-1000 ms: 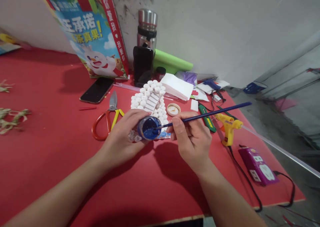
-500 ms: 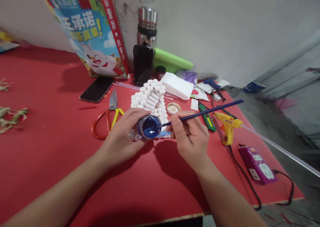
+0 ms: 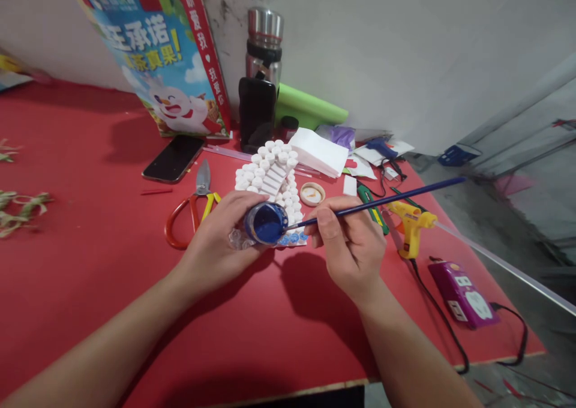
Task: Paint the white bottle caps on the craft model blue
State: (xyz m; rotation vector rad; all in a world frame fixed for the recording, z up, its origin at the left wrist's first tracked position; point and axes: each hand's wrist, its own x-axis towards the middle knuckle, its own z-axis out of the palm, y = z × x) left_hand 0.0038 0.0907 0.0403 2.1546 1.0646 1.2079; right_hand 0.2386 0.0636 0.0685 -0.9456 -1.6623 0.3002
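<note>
Red tabletop [image 3: 216,354], one, fills most of the view. On its far left side stands one printed carrier bag [image 3: 171,102]; to the right of this, one steel vacuum flask [image 3: 265,27] and, behind the clutter, one lime-green roll [image 3: 310,108]. One white model staircase [image 3: 270,174], bordered by many rounded white pieces too crowded to count, occupies the centre, beyond the hands. One purple socket box [image 3: 463,297] and one yellow hot-glue gun [image 3: 411,222], loaded with one clear stick, lie at right. One smartphone [image 3: 173,159] lies flat at far left; one black phone-shaped object [image 3: 257,108] stands upright before the flask. One pair of scissors [image 3: 203,180], with red and yellow handles, lies left of the model; one green utility knife [image 3: 379,218] lies to its right, and one round lid [image 3: 312,195] between model and knife. Left hand [image 3: 218,234]: half-curled, gripping one glass paint jar [image 3: 267,223] of blue paint, mouth tilted toward the viewer, at the model's near side. Right hand [image 3: 353,246]: fingers closed in a pinch on one blue paintbrush [image 3: 432,188], its tip at the jar's right rim; contact cannot be judged.
</note>
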